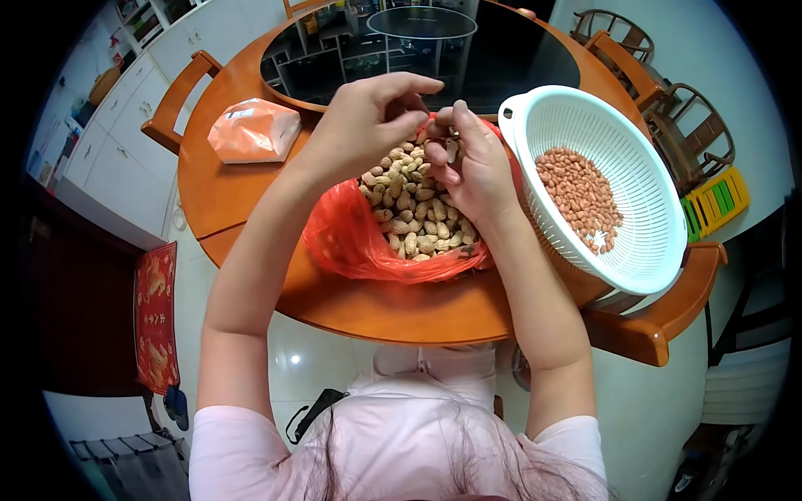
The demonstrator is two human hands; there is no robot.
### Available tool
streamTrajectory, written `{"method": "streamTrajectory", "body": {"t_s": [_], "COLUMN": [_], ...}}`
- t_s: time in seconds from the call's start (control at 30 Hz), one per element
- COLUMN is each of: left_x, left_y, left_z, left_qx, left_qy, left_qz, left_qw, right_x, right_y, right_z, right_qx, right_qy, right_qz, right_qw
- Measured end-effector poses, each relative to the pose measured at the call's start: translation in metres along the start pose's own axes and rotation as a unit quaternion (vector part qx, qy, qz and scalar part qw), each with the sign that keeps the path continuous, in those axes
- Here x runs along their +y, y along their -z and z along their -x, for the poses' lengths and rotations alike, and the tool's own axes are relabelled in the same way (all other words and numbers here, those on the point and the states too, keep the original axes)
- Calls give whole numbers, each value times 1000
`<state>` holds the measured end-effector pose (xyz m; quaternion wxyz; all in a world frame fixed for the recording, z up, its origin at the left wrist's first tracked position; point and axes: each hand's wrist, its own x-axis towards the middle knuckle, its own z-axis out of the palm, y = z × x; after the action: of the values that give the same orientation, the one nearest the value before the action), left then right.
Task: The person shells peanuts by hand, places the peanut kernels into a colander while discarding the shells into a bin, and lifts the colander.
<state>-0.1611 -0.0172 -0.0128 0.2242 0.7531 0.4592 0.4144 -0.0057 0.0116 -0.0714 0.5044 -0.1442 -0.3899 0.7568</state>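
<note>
Over a red plastic bag [341, 230] full of unshelled peanuts [426, 219], my two hands are close together. My right hand [483, 167] is closed, with a pale piece of peanut shell [452, 150] between its thumb and fingers. To its left, my left hand [372, 121] has the index finger stretched out and the thumb apart from it; the other fingers curl in, partly hidden. I see nothing held there. Right of the bag, a white colander [660, 225] holds shelled reddish peanuts [578, 196] and leans outward.
An orange-and-white tissue pack [255, 134] lies on the round wooden table [380, 311], left of the bag. A black glass turntable [526, 54] covers the far part. Wooden chairs [660, 330] stand around the table, and a yellow-green folding stool [717, 204] is at the right.
</note>
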Motion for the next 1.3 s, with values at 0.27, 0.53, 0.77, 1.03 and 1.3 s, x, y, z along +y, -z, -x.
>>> {"method": "streamTrajectory", "body": {"t_s": [0.27,0.53,0.77,1.03,1.3], "left_x": [-20,38,40,85,106], "left_y": [-9,-67,-116,-57,-1], "left_z": [20,-5,-23,-27,-30], "left_qx": [32,-65,-73,7,54], "left_qy": [52,-356,-413,-418,-432], "left_qz": [77,-186,-184,-161,-275], "left_qw": [995,913,889,894,857], "right_x": [-16,-59,-108,-194,-271], "right_y": [-20,-54,-18,25,136], "right_z": [17,117,197,224,125], "right_qx": [-61,-32,198,319,326], "right_qy": [43,272,491,466,9], "right_qz": [174,353,240,288,763], "right_qw": [982,895,814,773,559]}}
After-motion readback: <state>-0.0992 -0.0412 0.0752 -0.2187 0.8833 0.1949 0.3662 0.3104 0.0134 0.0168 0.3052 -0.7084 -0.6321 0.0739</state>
